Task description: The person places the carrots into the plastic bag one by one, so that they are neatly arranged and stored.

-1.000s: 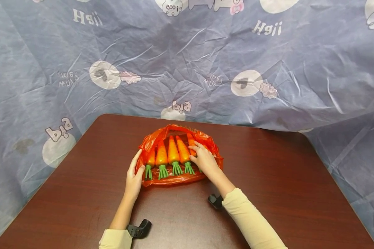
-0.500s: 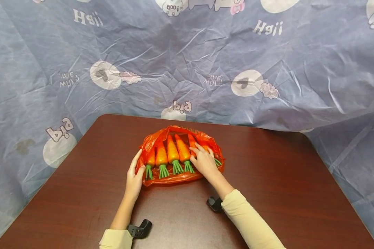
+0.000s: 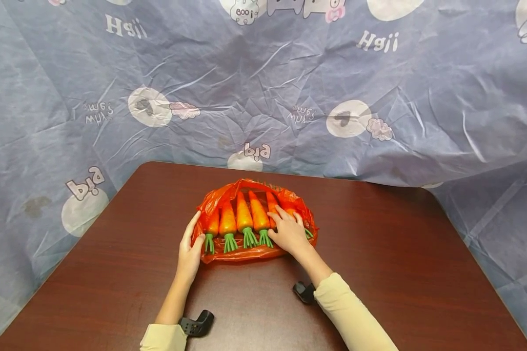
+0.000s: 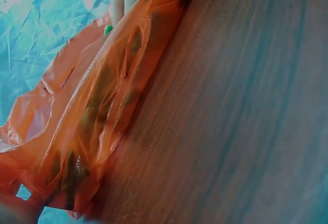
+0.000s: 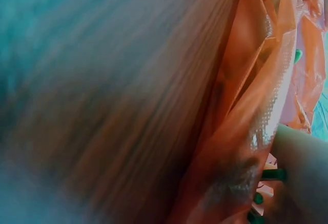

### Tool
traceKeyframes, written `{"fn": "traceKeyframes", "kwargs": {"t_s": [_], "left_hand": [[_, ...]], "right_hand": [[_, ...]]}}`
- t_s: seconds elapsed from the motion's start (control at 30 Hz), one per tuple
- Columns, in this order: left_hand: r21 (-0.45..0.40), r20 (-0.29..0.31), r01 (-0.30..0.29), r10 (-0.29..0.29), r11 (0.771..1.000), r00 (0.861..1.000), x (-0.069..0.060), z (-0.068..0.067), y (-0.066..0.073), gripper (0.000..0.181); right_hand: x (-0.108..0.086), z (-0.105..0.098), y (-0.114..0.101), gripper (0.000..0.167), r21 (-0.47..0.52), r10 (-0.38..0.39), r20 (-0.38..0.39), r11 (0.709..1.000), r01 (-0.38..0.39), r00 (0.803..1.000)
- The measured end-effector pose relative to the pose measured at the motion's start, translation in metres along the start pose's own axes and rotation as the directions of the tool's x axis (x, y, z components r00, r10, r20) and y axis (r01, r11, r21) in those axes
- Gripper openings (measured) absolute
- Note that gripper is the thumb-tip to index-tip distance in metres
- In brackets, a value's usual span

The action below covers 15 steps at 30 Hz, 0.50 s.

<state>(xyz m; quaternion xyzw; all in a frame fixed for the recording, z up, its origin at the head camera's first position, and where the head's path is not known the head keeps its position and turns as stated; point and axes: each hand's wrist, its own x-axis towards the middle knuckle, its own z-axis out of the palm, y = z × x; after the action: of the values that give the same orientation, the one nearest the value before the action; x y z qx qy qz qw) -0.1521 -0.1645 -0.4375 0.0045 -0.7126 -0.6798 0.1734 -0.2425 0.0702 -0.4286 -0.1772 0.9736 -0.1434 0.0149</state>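
Observation:
An orange-red plastic bag [image 3: 254,252] lies on the table with its mouth spread toward me. Inside, several orange carrots [image 3: 243,214] with green stalks sit side by side, stalks to the front. My left hand [image 3: 190,251] holds the bag's left edge, thumb and fingers spread along it. My right hand [image 3: 291,234] reaches into the bag's right part, fingers bent over a carrot [image 3: 271,201] whose stalk end it hides. In the left wrist view the bag [image 4: 102,101] shows from its front side. In the right wrist view green stalks [image 5: 274,175] show below the right hand [image 5: 305,157].
The brown wooden table [image 3: 377,243] extends around the bag on all sides. Behind it hangs a creased blue-grey printed cloth [image 3: 263,73]. A black wrist camera sits on the left wrist [image 3: 197,323] and another on the right wrist [image 3: 304,292].
My right hand has shifted slightly nearer and to the right, and the carrot under its fingers has moved a little with it. Some stalk now shows right of it. The left hand stays put.

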Motion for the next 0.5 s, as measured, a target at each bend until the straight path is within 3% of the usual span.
{"fn": "traceKeyframes", "kwargs": {"t_s": [0.13,0.27,0.5], "left_hand": [[-0.020,-0.004,-0.019,0.019,1.000,1.000,0.003,-0.002,-0.015,0.055],[-0.025,-0.004,-0.010,0.010,1.000,1.000,0.002,-0.002,-0.017,0.055],[-0.031,-0.001,-0.002,0.002,1.000,1.000,0.004,-0.002,-0.016,0.055]], "right_hand": [[-0.003,-0.003,-0.001,0.052,0.003,0.001,0.025,1.000,-0.001,1.000],[-0.007,-0.006,-0.001,0.052,0.051,0.007,0.021,0.999,-0.008,1.000],[-0.017,-0.019,-0.002,0.048,0.174,0.031,-0.080,0.985,-0.017,0.996]]}}
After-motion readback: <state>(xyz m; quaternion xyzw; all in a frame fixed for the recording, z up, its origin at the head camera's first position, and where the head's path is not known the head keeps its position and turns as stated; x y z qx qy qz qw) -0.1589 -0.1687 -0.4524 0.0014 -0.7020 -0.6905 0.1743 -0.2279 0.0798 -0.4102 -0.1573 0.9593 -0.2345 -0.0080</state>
